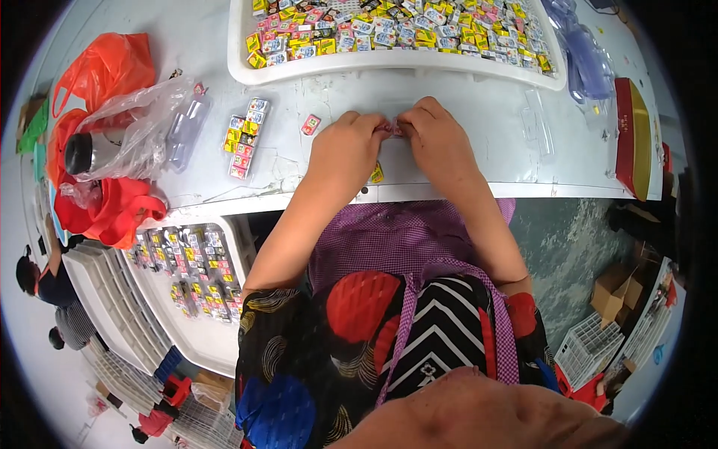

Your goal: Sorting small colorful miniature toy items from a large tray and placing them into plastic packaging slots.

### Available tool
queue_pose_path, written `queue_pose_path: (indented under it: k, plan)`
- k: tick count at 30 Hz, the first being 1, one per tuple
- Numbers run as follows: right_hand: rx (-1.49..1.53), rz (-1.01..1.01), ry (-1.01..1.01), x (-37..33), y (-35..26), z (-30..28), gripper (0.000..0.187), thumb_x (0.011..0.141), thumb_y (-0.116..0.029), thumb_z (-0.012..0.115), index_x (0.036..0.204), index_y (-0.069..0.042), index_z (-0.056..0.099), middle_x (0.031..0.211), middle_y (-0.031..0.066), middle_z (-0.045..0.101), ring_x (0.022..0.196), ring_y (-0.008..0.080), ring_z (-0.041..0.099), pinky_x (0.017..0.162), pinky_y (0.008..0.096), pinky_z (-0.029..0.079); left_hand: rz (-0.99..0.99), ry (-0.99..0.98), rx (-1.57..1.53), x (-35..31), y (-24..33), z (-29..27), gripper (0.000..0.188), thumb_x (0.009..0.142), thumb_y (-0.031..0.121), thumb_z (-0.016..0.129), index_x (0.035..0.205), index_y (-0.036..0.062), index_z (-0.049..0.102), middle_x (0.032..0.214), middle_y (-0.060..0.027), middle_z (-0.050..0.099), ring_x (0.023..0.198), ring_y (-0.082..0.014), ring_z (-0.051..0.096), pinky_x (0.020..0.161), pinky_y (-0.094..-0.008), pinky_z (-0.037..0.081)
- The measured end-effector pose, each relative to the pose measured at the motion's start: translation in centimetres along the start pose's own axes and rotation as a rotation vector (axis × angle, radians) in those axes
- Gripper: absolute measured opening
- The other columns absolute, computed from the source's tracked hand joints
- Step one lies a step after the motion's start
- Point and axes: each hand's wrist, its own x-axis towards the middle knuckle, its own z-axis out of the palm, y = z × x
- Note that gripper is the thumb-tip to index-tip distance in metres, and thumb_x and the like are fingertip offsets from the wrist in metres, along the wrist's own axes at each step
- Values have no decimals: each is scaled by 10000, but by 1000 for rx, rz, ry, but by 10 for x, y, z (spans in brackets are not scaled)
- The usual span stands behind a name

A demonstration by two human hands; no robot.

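My left hand (pixel 350 144) and my right hand (pixel 440 141) meet over the white table, fingers closed and fingertips nearly touching. Between them they pinch a small pinkish piece (pixel 396 129), mostly hidden by the fingers, so its kind is unclear. Left of my left hand lies a small pink box (pixel 310 125). A small yellow box (pixel 377 173) lies near the table's front edge, partly behind my left wrist. Farther left, small white, yellow and pink boxes stand in rows in a clear plastic pack (pixel 247 138).
A white tray (pixel 396 61) heaped with small boxes stands at the far side. Clear empty plastic packs (pixel 540 123) lie at right, beside a red and gold box (pixel 633 138). At left are red bags (pixel 112 67) and a steel flask (pixel 93 153). Filled packs lie in a lower tray (pixel 217 355).
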Motion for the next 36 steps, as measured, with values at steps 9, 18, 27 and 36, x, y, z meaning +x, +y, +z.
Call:
queue_pose_path:
  k: [9, 18, 27, 36]
  plan:
    - [17, -97, 9, 0, 3, -2, 71, 818, -20, 601, 885, -40, 617, 891, 99, 549, 819, 311, 584, 711, 397, 488, 44, -72, 184, 3, 2, -3, 97, 842, 128, 603, 878, 42, 627, 859, -136, 629, 789, -343, 615, 679, -422, 495]
    - [-24, -88, 3, -1, 2, -1, 85, 808, -10, 594, 885, -45, 606, 895, 98, 542, 845, 306, 582, 716, 397, 488, 191, -150, 228, 3, -4, -9, 123, 848, 152, 604, 886, 38, 578, 858, -143, 604, 767, -327, 624, 651, -416, 503]
    - [-32, -82, -18, -1, 0, -1, 98, 808, -16, 589, 898, -50, 603, 914, 89, 543, 872, 303, 583, 721, 398, 492, 78, -92, -67, 4, -5, -12, 124, 840, 139, 618, 873, 21, 596, 884, -163, 606, 752, -337, 617, 651, -416, 491]
    - [-63, -54, -34, -2, -2, -2, 80, 810, -33, 578, 876, -65, 611, 905, 82, 528, 867, 294, 579, 713, 399, 493, -155, -58, -192, 8, 8, -9, 131, 801, 80, 617, 893, -10, 595, 873, -199, 627, 747, -330, 625, 668, -403, 494]
